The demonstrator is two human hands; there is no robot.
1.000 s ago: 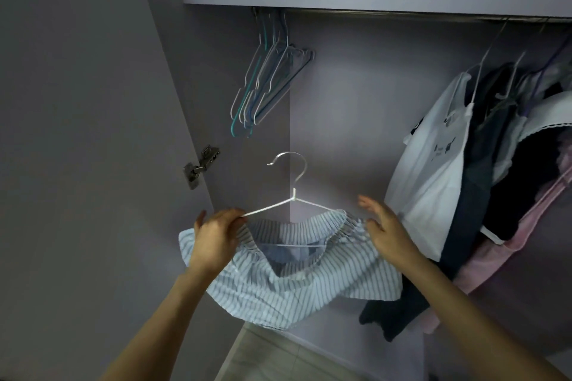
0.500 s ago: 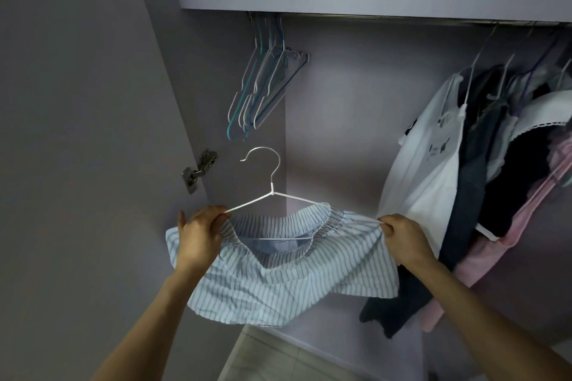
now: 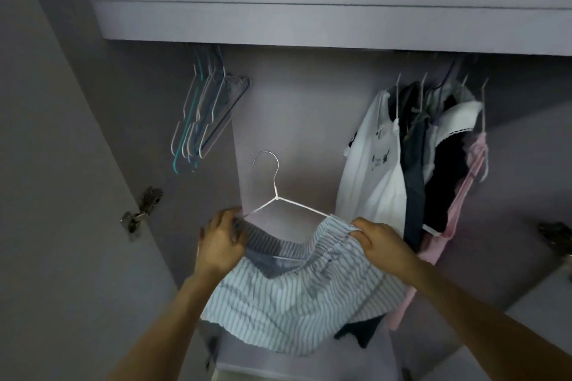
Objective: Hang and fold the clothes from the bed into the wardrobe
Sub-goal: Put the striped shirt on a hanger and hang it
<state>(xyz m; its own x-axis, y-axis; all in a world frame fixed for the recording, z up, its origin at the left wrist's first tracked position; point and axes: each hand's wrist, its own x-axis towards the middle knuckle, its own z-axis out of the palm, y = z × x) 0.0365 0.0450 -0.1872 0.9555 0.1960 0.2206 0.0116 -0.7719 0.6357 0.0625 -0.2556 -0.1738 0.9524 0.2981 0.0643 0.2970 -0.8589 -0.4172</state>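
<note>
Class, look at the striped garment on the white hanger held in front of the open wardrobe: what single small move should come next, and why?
Probably lift the white hanger so its hook reaches the rail under the shelf. The striped garment already hangs from it, the left hand and right hand grip its two ends, and a bare gap lies between the empty hangers and the hung clothes.

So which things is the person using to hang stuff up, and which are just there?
Being used:
- striped shorts
- white hanger
- left hand, gripping the waistband
- right hand, gripping the waistband

Just there:
- empty hangers
- hung clothes
- door hinge
- shelf
</note>
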